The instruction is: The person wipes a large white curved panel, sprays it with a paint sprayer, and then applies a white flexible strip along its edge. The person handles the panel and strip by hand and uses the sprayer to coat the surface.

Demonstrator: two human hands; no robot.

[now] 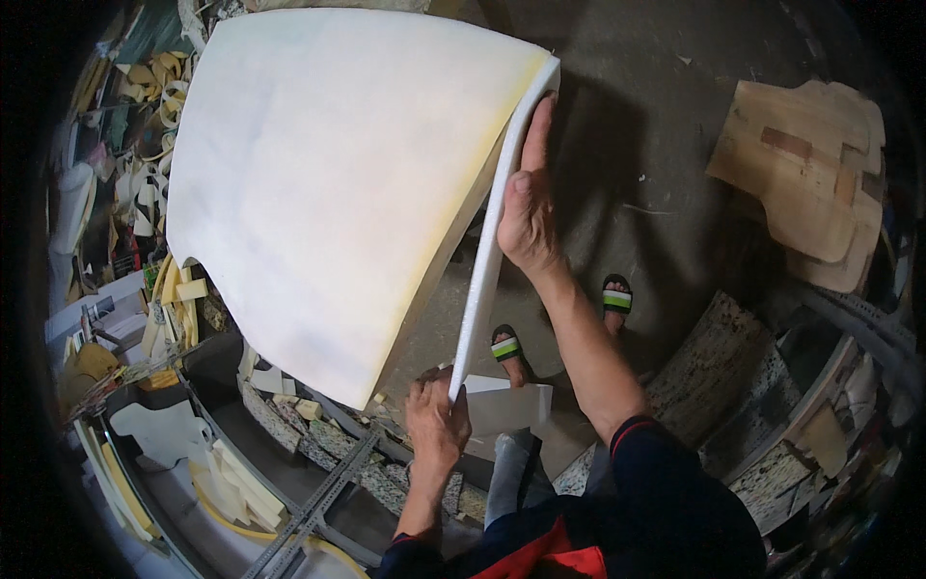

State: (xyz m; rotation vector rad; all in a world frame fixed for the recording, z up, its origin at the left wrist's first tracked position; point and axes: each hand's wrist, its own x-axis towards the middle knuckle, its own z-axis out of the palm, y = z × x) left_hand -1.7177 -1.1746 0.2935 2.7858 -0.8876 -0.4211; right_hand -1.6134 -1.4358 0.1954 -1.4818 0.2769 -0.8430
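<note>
A thin white foam sheet (pixel 481 273) stands almost edge-on in front of me. Its far end meets the corner of a big white foam slab (pixel 318 183) with yellowed edges, while a gap separates the two at the near end. My left hand (pixel 436 425) is closed round the sheet's near lower end. Farther up, my right hand (pixel 529 207) grips the sheet's right side, its thumb by the edge and a finger stretched along the outer face. Most of the sheet's faces are turned out of sight.
Foam offcuts (pixel 159 183) and scraps heap up along the left. A metal-framed rack (pixel 318 492) holding foam pieces is at lower left. Brown shaped boards (pixel 801 174) lie on the right, with speckled foam slabs (pixel 714 357) nearer me. My sandalled feet (pixel 508 345) are on the grey floor.
</note>
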